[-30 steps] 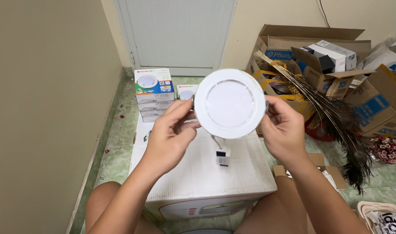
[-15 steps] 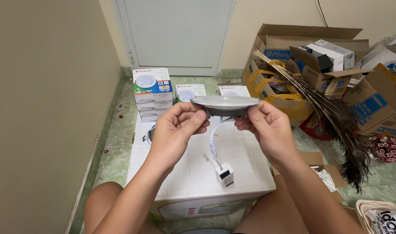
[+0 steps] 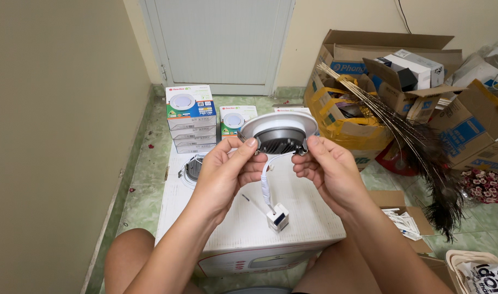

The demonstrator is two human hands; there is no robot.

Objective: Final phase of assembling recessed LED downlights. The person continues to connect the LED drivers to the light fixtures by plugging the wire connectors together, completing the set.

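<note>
- Head view, progress: the round recessed lamp (image 3: 279,133) is out of its packaging and up in both hands, tipped so its grey ribbed back faces the camera and the white rim tilts away.
- Its white lead (image 3: 266,182) hangs free below, ending in a small white connector block (image 3: 277,218) that rests on or just above the big white carton (image 3: 216,228) between the knees; nothing is plugged into it.
- What looks left, as I judge it: the wiring end is unconnected and the lamp is not mounted anywhere.
- A second fitting (image 3: 193,167) lies on the carton near the left forearm, beside a stack of lamp boxes (image 3: 191,117) on the green floor.
- Left hand (image 3: 227,174): raised in front of the chest, fingers curled, thumb pressed at the left edge of the housing just under the rim, a firm pinch grip.
- Right hand (image 3: 328,171): mirrors it, thumb tip on the right side of the housing, the other fingers folded loosely beneath near the lead.
- Both forearms angle inward from the lap, so the lamp sits over the carton's far end.
- Off to the right, open cardboard boxes (image 3: 423,71) and a bundle of peacock feathers (image 3: 417,147) stay well apart from the hands.
</note>
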